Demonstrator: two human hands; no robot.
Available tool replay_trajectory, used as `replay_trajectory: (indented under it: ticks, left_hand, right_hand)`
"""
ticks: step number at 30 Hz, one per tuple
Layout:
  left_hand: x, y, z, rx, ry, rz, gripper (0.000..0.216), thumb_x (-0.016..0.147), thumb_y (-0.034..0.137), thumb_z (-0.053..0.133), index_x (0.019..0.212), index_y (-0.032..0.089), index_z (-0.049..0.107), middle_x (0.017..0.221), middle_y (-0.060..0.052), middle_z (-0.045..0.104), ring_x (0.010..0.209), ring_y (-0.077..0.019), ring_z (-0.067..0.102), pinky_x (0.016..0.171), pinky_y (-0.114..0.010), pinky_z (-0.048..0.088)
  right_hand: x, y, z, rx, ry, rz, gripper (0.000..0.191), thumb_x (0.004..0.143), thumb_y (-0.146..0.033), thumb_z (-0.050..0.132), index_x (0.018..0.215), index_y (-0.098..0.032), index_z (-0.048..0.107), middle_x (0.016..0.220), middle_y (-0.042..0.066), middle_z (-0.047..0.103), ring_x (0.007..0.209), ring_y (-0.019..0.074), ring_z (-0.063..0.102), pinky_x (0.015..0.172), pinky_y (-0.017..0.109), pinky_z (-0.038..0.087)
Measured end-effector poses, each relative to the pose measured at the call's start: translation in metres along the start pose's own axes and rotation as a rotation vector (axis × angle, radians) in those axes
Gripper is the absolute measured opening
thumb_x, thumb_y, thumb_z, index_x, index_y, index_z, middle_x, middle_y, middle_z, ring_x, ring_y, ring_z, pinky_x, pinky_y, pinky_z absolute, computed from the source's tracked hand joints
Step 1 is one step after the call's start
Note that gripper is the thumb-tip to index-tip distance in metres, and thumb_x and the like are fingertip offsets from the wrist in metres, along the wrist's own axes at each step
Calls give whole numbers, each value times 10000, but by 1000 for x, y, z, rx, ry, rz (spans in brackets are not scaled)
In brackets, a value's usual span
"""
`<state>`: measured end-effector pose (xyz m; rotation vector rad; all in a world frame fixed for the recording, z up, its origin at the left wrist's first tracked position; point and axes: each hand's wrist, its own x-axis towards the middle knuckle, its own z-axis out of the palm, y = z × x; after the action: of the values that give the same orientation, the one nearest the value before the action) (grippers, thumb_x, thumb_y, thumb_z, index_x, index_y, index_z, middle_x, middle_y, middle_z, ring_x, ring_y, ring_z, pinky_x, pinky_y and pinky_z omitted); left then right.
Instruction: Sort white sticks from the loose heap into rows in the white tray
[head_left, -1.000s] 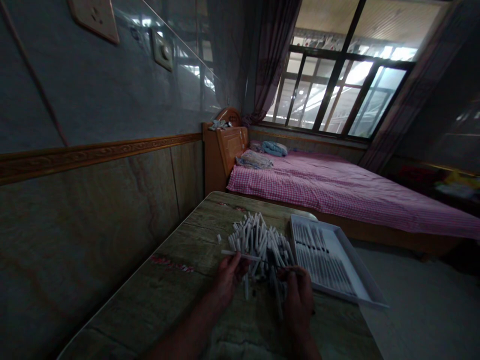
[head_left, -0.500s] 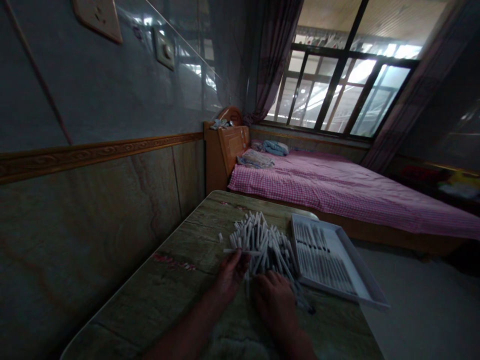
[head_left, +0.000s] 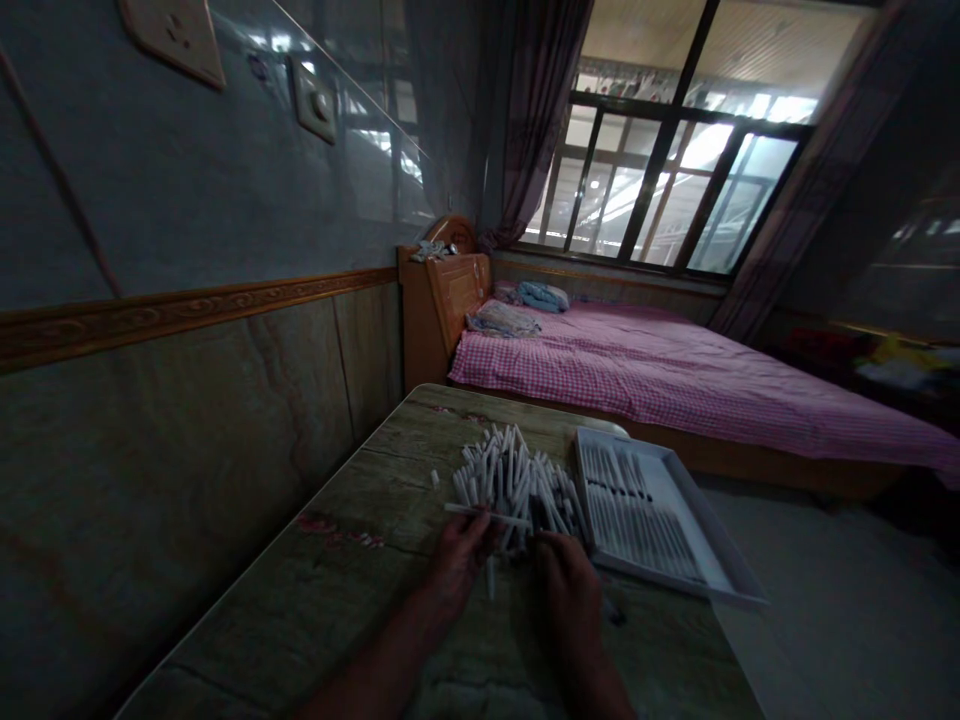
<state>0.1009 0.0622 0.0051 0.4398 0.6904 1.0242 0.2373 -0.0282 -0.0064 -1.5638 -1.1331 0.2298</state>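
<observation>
My left hand (head_left: pixel 461 553) is closed in a pinch on a thin white pen-like tube (head_left: pixel 466 510), which lies roughly level across its fingertips. My right hand (head_left: pixel 564 572) is beside it, fingers curled together. A small dark slim piece (head_left: pixel 535 512) stands up at the right fingertips and seems to be in their grip; its exact kind is too blurred to tell. Just beyond both hands is a loose pile of white pen-like tubes (head_left: pixel 506 465), some with dark parts. One more white tube (head_left: pixel 490 578) lies between the hands.
Right of the pile, a shallow white tray (head_left: pixel 716 535) holds rows of similar tubes with dark ends. A short white piece (head_left: pixel 435 479) and a dark-tipped piece (head_left: pixel 615 612) lie on the wood-patterned table (head_left: pixel 300 610). Behind stands a bed (head_left: pixel 637 370); a tiled wall (head_left: pixel 300 390) runs along the left.
My right hand has risen slightly and moved right, from low over the table to a pinch with a dark piece at its fingertips. My left hand still holds the white tube. The view shifted slightly.
</observation>
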Motion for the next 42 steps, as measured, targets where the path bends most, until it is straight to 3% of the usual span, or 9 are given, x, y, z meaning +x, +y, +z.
replay_trajectory:
  ticks: [4, 19, 33, 39, 42]
  left_hand:
    - [1, -4, -2, 28, 0, 16, 256, 622, 132, 863, 790, 135, 670, 747, -35, 762, 646, -150, 724, 568, -195, 556]
    - [4, -11, -6, 83, -40, 37, 401, 503, 240, 929, 786, 141, 663, 731, -25, 749, 672, -173, 726, 561, -206, 542]
    - [4, -12, -7, 119, -12, 52, 393, 506, 254, 927, 776, 134, 667, 700, -23, 741, 633, -166, 715, 554, -211, 538]
    - [-2, -10, -3, 146, -29, 80, 436, 470, 333, 936, 763, 136, 681, 702, -26, 747, 636, -164, 714, 566, -216, 549]
    - [-7, -9, 1, 170, -45, 108, 455, 448, 370, 938, 743, 137, 681, 688, -19, 741, 621, -159, 705, 562, -219, 543]
  right_hand:
    - [6, -1, -3, 113, 180, 211, 327, 779, -462, 600, 871, -179, 735, 818, 60, 740, 751, 227, 668, 664, 299, 498]
    - [4, -9, 3, 260, 141, 277, 265, 702, -396, 674, 836, -173, 726, 743, 31, 724, 683, 190, 654, 613, 265, 503]
    - [5, -5, -2, 132, 88, 177, 247, 732, -440, 662, 778, -213, 745, 750, 35, 745, 701, 215, 675, 636, 282, 506]
    - [2, -4, -2, 19, 31, 49, 269, 835, -469, 587, 810, -220, 686, 737, 24, 697, 669, 193, 633, 635, 280, 465]
    - [0, 0, -1, -72, 11, -10, 326, 922, -480, 481, 736, -240, 599, 665, 4, 616, 602, 175, 561, 594, 280, 421]
